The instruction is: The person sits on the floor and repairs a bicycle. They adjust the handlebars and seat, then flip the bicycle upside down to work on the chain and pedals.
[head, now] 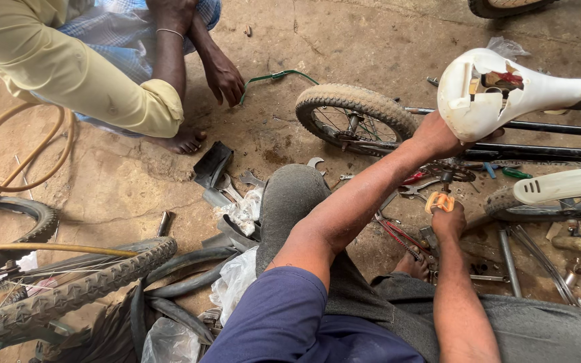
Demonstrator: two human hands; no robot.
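Left hand (438, 138) is up at the underside of the cracked white plastic bicycle saddle (499, 91), fingers wrapped around something below the shell, probably the clamp or post, though the shell hides the grip. You're holding it tipped upside down, which exposes the broken opening and the red part inside. Right hand (448, 218) is pinched shut on a small orange plastic ring-shaped piece (440, 202), held low over the black bicycle frame tubes (546, 151) and the toothed chainring (448, 171), close to where the frame lies flat on the ground. Small tan-tyred spoked wheel (354, 114) sits just beyond your grey-trousered knee (297, 195). Steel spanners (250, 179) are scattered on the stained concrete floor (115, 181), within reach. Another person's hand (226, 77) hangs near a green wire (280, 76), well apart from yours.
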